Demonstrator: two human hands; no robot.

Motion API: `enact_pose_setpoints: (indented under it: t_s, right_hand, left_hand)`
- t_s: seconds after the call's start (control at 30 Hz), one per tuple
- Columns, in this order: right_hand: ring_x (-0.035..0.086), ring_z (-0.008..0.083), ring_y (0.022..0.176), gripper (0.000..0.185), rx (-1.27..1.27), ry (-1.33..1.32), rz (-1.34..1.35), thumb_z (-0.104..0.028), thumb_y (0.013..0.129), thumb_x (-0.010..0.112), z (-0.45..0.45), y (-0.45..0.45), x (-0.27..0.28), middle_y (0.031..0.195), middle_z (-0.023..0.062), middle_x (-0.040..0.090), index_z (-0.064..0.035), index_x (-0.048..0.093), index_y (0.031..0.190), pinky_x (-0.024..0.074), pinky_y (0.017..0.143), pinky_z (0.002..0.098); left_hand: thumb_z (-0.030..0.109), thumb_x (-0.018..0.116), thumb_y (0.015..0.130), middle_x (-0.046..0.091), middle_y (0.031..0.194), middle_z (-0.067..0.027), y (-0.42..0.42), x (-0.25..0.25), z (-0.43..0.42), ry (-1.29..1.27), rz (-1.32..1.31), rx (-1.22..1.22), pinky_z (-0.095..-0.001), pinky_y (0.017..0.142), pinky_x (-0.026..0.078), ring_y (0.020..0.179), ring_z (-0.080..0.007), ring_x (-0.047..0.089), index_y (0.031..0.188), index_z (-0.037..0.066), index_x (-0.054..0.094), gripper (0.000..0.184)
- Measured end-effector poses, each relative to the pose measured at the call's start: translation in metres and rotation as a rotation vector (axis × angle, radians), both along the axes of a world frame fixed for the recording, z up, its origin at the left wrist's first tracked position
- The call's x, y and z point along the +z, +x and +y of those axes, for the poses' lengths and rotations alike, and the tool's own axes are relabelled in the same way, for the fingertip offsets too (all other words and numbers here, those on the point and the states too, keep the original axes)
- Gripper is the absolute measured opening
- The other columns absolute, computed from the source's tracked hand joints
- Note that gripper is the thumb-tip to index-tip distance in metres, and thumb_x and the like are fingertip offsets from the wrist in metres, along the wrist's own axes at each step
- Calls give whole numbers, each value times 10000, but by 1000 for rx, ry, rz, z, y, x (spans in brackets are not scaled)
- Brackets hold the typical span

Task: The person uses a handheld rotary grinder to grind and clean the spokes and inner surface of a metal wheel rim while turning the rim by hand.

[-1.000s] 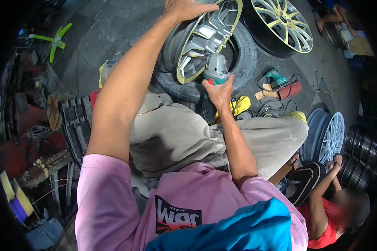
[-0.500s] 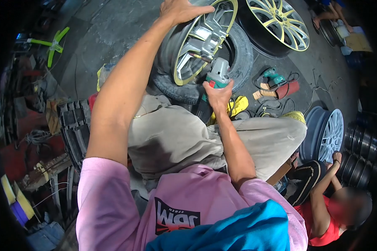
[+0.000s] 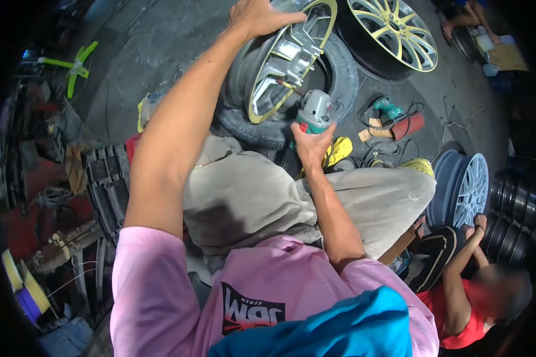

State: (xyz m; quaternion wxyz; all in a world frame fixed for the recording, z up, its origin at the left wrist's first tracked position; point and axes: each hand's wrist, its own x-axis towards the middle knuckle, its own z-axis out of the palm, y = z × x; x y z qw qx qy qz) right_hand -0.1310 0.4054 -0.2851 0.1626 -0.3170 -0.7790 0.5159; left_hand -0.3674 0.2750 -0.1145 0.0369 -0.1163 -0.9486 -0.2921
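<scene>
At the top of the head view, my left hand [image 3: 261,18] is on the upper edge of a wheel rim [image 3: 262,111]. Its thumb stretches over the rim's face and the other fingers go behind, partly cut off by the frame. The rim stands tilted on a tire [image 3: 346,80], its spokes bare silver and its outer lip yellowish. My right hand [image 3: 312,144] is wrapped around a green and grey angle grinder [image 3: 317,107]. The grinder's head points at the spokes, where a thin attachment [image 3: 287,84] reaches toward them. Whether it touches the metal I cannot tell.
A second yellow-spoked rim [image 3: 393,27] lies upper right. Near it are a green power tool [image 3: 388,109], a red sanding piece [image 3: 408,127] and loose cords. A person in red [image 3: 458,309] sits lower right by a blue-grey rim [image 3: 471,187]. A green fan-shaped piece [image 3: 76,68] lies left.
The grinder and my right hand have shifted slightly down and to the right, and the grinder's head has turned a little. My left hand stays on the rim.
</scene>
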Motion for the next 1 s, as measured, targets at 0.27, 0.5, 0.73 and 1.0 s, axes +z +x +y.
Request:
enact_pose_setpoints:
  t_s: [0.27,0.5,0.73,1.0]
  right_hand:
    - [668,329,987,827,82,-71,-12,-290,645,899,4,-10,-7,1094,231,665,57,478,1266,525,897,422]
    - [685,366,1005,887,15,-4,-47,-280,626,891,30,8,-8,1114,262,670,75,460,1316,539,897,428]
    - [652,257,930,762,13,-71,-7,-243,646,887,58,40,7,1050,161,661,39,490,1233,531,862,376]
    - [656,234,932,734,-1,-402,23,-207,704,861,87,23,-5,1074,141,663,30,481,1286,537,850,358]
  left_hand:
    - [681,782,678,579,1359,-204,4,1,7,4,21,-22,-512,1068,435,1279,-416,548,1361,123,598,901]
    - [660,804,667,616,1304,-195,8,3,14,10,43,-21,-494,1050,454,1250,-399,576,1329,136,611,866]
    - [630,821,707,582,1397,-261,12,16,17,115,2,-87,-469,1086,450,1302,-396,568,1443,73,487,982]
    - [542,761,827,538,1435,-314,-79,-22,20,97,-103,0,-447,1107,442,1329,-402,553,1483,23,430,899]
